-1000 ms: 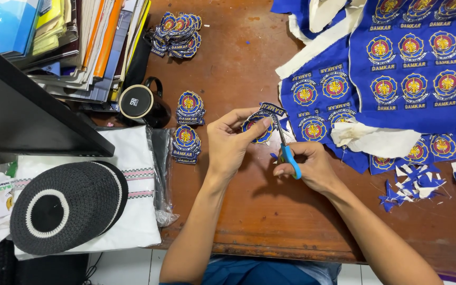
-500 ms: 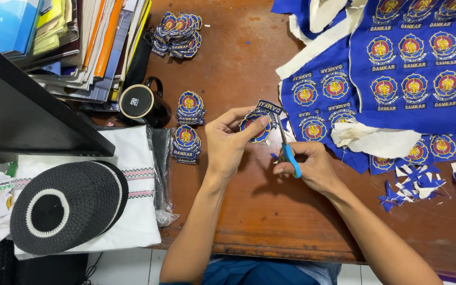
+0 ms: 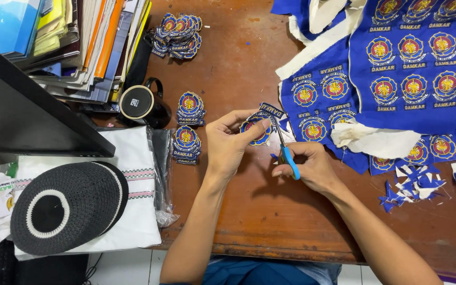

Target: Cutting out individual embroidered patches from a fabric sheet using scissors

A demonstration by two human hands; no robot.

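My left hand [image 3: 229,143] pinches a blue embroidered patch [image 3: 259,128] with a round red and gold emblem, holding it just above the brown wooden table [image 3: 249,211]. My right hand [image 3: 308,168] grips small scissors with blue handles [image 3: 289,161], and their blades reach up along the patch's right edge. Two small stacks of cut patches [image 3: 188,126] lie left of my left hand. A larger heap of patches [image 3: 177,36] sits further back.
Blue fabric sheets [image 3: 418,68] of uncut emblems cover the right side, with white backing strips [image 3: 373,141] and blue trimmings [image 3: 412,187]. A black mug [image 3: 141,105], stacked books [image 3: 80,42], a black shelf edge [image 3: 22,113], a black knitted cap [image 3: 64,206] on folded white cloth sit left.
The patch has turned slightly in my left hand and the scissors have shifted a little along its edge. Everything else is unchanged.
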